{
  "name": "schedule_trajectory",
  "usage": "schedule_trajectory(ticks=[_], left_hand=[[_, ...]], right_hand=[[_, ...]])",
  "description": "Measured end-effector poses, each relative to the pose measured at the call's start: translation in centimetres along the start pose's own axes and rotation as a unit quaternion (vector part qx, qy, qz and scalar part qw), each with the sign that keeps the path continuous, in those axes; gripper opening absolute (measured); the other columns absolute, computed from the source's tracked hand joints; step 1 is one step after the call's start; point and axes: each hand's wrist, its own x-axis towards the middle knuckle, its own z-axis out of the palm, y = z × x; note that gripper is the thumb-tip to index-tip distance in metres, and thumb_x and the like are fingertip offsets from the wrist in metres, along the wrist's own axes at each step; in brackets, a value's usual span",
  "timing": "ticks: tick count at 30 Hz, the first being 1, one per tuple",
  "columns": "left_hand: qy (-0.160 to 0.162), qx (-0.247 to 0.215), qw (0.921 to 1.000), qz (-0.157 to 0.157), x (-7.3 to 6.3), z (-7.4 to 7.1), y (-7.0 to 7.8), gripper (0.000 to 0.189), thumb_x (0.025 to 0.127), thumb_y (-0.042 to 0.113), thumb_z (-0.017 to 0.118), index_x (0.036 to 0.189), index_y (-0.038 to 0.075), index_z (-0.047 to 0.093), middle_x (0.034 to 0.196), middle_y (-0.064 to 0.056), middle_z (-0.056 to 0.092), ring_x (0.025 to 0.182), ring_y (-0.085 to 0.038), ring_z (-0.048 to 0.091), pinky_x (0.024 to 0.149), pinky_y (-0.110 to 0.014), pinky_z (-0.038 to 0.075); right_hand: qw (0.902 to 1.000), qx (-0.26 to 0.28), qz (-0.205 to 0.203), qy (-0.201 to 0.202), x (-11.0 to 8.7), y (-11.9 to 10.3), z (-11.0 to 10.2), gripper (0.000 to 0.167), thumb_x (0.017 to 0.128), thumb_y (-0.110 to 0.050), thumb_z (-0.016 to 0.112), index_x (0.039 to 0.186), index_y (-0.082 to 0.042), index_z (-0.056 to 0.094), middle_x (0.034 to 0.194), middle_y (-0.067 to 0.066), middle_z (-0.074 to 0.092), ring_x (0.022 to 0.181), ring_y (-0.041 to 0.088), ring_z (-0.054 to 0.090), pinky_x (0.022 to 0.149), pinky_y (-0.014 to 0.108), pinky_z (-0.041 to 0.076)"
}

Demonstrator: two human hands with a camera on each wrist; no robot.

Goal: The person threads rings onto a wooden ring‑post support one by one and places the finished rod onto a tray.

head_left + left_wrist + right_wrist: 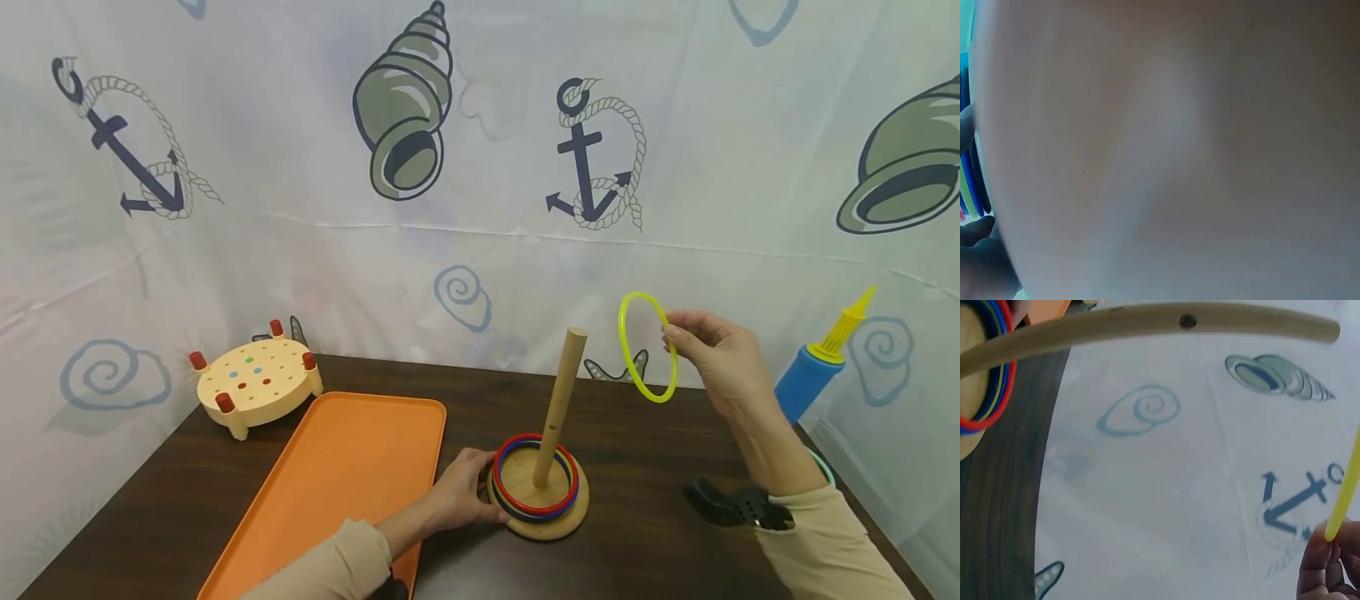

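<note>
My right grip point(716, 360) is closed, pinching 1 yellow ring point(622, 329) above the desk point(652, 467). Lower left of it: 1 wooden peg stand point(560, 400) carrying stacked rings point(537, 511), at least 3, red topmost, exact count unclear. My left grip point(457, 492), thumb and fingers part-spread, holds the stand's edge; left of that grip, 1 orange tray point(375, 450).

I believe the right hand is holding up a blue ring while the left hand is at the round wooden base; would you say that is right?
Not quite: the ring held up in the right hand is yellow, not blue, as the head view shows. The left hand is indeed at the round wooden base.
</note>
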Motion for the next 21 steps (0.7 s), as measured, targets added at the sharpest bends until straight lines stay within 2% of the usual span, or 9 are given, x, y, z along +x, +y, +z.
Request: schedule_trajectory(ticks=[7, 15, 21], left_hand=[[0.002, -0.012, 0.9999, 0.000, 0.1, 0.1, -0.2, 0.081, 0.065, 0.007, 0.085, 0.132, -0.012, 0.044, 0.116, -0.017, 0.044, 0.110, -0.032, 0.050, 0.092, -0.037, 0.048], [0.002, 0.001, 1.0000, -0.004, 0.1, 0.1, -0.2, 0.081, 0.065, 0.010, 0.085, 0.132, -0.011, 0.045, 0.115, -0.016, 0.045, 0.109, -0.031, 0.050, 0.092, -0.038, 0.047], [0.005, 0.019, 0.9998, 0.000, 0.1, 0.1, -0.3, 0.080, 0.065, 0.013, 0.085, 0.132, -0.010, 0.046, 0.115, -0.016, 0.046, 0.108, -0.030, 0.050, 0.092, -0.040, 0.047]], right_hand=[[0.9992, -0.002, -0.024, -0.032, 0.1, -1.0, 2.2, 0.008, 0.086, -0.016, 0.068, 0.094, -0.014, 0.069, 0.082, -0.004, 0.062, 0.075, 0.006, 0.059, 0.072, 0.014, 0.050], [0.9954, -0.075, -0.019, -0.058, 0.5, -0.8, 4.6, 0.033, 0.090, -0.015, 0.063, 0.110, 0.011, 0.060, 0.083, -0.009, 0.062, 0.075, 0.005, 0.059, 0.070, 0.017, 0.051], [0.9908, -0.105, -0.001, -0.085, 0.4, 0.4, 5.5, 0.032, 0.091, -0.014, 0.061, 0.112, 0.011, 0.061, 0.084, -0.008, 0.062, 0.077, 0.005, 0.059, 0.071, 0.018, 0.050]])
